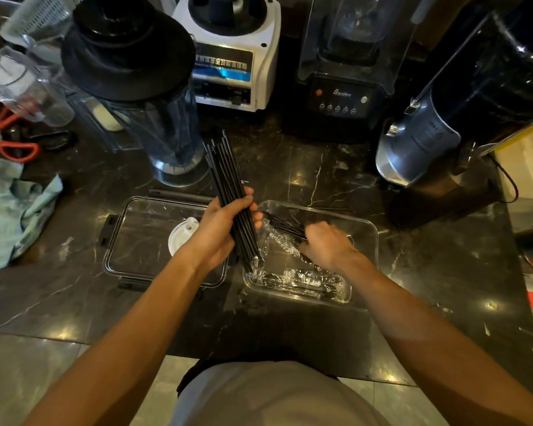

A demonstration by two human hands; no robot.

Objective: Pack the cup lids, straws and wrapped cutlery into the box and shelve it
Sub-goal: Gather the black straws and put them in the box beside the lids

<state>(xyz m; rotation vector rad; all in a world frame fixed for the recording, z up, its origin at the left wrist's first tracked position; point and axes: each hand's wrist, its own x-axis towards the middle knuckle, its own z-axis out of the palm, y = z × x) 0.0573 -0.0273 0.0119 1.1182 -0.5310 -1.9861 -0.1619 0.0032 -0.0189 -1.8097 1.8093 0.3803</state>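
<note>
The person's left hand (220, 224) has its fingers wrapped tight round a bundle of black straws (228, 182), gripping them about two thirds of the way down, so most of the length fans up and away from the grip toward the clear blender jug (154, 118) while the short lower ends poke out under the palm and dip over the near left corner of the clear plastic box (366, 238). Just right of that grip, the right hand (328, 245) is down inside the box, fingers curled round a smaller bunch of black straws (285, 226) whose tips point back toward the left hand, nearly touching its fingertips. Below the right hand, on the box floor, lie the plastic-wrapped cutlery packs (305, 282), all crinkly film, so it's hard to count them. Left of the left wrist sits the box's clear lid (130, 241) flat on the dark marble counter (320, 167), with one white cup lid (182, 238) resting on it, partly hidden by the forearm. Further out to the left there's a pale green cloth (16, 210) and orange-handled scissors (17, 150); beyond the straw tips stand a white blender base (231, 56) and a black one (342, 96).
</note>
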